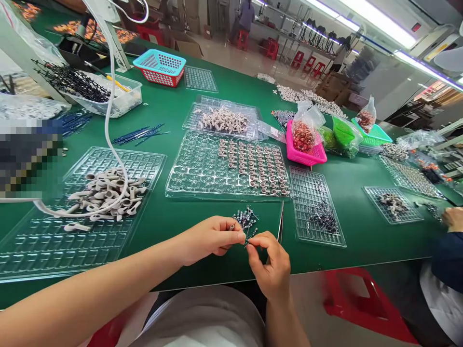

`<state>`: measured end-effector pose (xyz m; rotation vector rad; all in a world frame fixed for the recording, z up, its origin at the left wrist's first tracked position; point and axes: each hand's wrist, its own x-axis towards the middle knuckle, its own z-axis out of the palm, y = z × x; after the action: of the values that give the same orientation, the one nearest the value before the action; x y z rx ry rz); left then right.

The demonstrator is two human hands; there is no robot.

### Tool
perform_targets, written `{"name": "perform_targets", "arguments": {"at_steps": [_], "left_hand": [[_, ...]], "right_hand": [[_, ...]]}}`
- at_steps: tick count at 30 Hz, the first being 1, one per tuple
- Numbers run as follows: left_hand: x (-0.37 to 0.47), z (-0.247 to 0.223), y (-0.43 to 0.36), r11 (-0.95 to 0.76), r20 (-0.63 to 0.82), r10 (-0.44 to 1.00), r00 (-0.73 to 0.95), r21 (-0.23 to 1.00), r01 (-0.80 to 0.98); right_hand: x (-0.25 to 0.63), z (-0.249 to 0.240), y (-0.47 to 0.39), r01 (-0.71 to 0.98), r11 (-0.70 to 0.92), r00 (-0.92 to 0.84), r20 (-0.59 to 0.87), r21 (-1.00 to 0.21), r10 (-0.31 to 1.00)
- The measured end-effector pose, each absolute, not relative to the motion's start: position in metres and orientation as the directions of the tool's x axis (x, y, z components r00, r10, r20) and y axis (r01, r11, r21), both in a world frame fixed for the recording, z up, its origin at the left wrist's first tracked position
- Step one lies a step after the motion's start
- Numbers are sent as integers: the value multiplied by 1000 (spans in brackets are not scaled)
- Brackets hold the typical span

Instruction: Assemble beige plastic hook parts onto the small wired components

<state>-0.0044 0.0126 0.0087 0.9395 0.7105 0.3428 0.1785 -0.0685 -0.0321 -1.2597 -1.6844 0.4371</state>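
Note:
Near the table's front edge my left hand (217, 236) is closed, with a small grey-white shell (232, 227) held in its curled fingers. Its thumb and fingertip meet my right hand (269, 260) at a tiny dark wired part (247, 242). My right thumb and forefinger pinch that same part from the right. Just behind the fingertips lies a small pile of dark wired components (246, 217). Metal tweezers (280, 221) rest to the right of the pile. Beyond them is a clear tray (195, 168), its right part filled with rows of grey shells.
A tray (152, 164) of loose grey shells and a white cable (110, 96) are at left. Behind stands a tray (188, 118) of pale parts. A pink basket (307, 156) and a tray (300, 212) of dark components are right. A co-worker's hand (453, 218) shows far right.

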Motion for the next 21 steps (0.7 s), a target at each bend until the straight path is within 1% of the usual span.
{"name": "perform_targets", "arguments": {"at_steps": [2,5,12,21], "left_hand": [[-4,5,12,609,-405,541,737,793,-11],[-4,2,11,638,-403,531,746,769,-39],[-1,3,11,627,-412,545,730,778,-29],[-3,1,12,645,-358,529,769,759,-90]], "right_hand": [[179,-33,-69,541,397,-12,465,-741,885],[179,-33,-69,519,396,-10,458,-757,889],[181,-32,-71,486,385,5,443,-785,896],[184,-33,-72,414,340,43,391,-844,919]]}}
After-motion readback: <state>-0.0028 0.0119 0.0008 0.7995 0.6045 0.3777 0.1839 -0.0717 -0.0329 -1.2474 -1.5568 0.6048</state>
